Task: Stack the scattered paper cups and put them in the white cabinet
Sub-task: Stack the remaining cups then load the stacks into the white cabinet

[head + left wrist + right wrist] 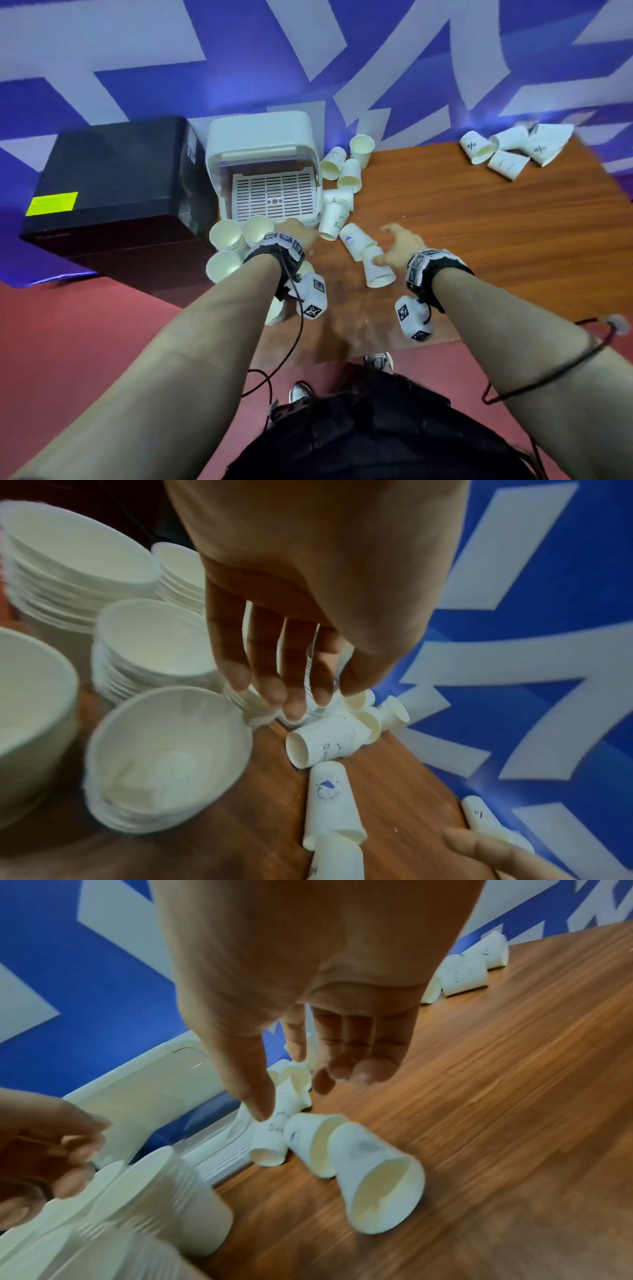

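Note:
Several stacks of white paper cups (224, 236) (154, 639) stand at the table's left edge, in front of the white cabinet (263, 137), whose door is up over a slatted tray (274, 197). My left hand (298, 233) (284, 693) hangs beside the stacks with straight, relaxed fingers and holds nothing. My right hand (390, 240) (301, 1093) is spread open just above two lying cups (356, 240) (377, 1175), one partly pushed into the other. More loose cups (346, 174) lie in a row beside the cabinet.
A black box (113, 192) stands left of the cabinet. Another group of lying cups (507, 147) sits at the wooden table's (479, 240) far right corner. A blue and white wall (308, 51) runs behind the table. My legs and shoes are below its near edge.

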The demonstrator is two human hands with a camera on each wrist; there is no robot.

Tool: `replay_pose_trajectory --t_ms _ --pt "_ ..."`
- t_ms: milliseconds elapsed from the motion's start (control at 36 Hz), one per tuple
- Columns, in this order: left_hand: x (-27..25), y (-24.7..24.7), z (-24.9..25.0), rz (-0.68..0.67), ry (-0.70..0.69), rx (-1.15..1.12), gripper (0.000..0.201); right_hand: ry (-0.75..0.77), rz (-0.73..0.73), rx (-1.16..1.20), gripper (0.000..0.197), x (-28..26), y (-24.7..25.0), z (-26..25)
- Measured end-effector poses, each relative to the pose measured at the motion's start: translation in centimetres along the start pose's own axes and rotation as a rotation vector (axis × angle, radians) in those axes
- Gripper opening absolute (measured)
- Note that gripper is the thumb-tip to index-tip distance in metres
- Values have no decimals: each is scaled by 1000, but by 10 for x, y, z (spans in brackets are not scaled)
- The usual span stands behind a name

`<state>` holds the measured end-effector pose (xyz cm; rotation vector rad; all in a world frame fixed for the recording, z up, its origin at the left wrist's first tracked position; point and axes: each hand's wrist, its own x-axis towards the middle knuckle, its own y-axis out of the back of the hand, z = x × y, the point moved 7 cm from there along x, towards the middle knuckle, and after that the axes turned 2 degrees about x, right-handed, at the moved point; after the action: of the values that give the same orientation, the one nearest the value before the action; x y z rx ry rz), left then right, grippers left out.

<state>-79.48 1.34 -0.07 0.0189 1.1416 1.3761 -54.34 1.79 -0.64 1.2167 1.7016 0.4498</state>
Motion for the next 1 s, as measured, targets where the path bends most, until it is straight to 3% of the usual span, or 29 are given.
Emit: replay_pose_trajectory --t_ms 83,278,417,472,556,694,861,1000 --pt "3 -15 35 -4 -34 55 40 -21 8 18 76 16 20 24" --pt "43 -56 115 64 -8 19 25 44 5 78 71 74 75 76" --pt "40 -105 177 100 33 153 57 50 -47 87 71 114 120 127" --pt "36 -125 207 102 14 286 42 34 -48 106 70 128 139 148" --pt "45 -154 237 50 3 423 36 -18 -47 119 70 146 162 179" --pt "74 -191 261 -111 49 409 30 -131 -53 145 63 171 183 227" --pt "110 -212 298 -182 9 491 30 -216 15 57 63 196 216 268" --pt "149 -216 348 -109 -87 610 46 -121 175 -63 56 241 278 269"
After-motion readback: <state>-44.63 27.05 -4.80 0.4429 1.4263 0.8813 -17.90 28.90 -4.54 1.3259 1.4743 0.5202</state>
